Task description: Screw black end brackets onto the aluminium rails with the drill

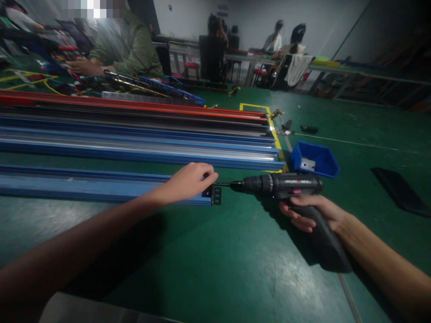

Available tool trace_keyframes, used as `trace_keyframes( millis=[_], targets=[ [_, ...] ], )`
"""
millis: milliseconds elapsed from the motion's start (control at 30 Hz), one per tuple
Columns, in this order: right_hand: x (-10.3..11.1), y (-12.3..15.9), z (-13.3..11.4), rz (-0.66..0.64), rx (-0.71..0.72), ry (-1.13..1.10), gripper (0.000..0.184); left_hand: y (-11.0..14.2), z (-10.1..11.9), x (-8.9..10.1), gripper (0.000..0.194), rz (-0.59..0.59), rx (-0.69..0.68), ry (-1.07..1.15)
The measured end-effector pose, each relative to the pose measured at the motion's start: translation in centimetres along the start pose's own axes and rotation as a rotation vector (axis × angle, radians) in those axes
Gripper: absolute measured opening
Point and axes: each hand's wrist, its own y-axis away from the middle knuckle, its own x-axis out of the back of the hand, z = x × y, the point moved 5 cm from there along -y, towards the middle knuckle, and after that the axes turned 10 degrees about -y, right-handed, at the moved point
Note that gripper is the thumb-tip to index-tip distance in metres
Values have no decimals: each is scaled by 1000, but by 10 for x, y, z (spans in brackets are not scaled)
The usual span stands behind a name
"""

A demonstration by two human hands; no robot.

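My right hand [313, 213] is wrapped around the handle of a black cordless drill [286, 185], held sideways with its long bit pointing left. The bit's tip reaches the end of a blue metal rail [101, 186] lying across the green table. A black slotted bracket [217, 196] sits at that end. Over the rail's end rests my left hand [191, 181], its fingers curled down around it beside the bit. Its fingertips are partly hidden, as is the spot where the bit meets the end piece.
Behind lie several long blue, black and orange rails [168, 150], side by side. A blue bin [316, 159] with a small metal piece stands past the drill. A flat black object [400, 190] lies at the right. Across the table sits a person in a green sleeve [141, 49].
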Motion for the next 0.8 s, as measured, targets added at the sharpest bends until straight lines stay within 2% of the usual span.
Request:
trace_keyframes(
  millis=[300,800],
  targets=[
    [-1,-1,0,-22,-7,-5,26,0,1,1,37,2,-4,-7],
    [-2,1,-1,13,6,24,24,0,1,2,37,3,-13,-14]
  ],
)
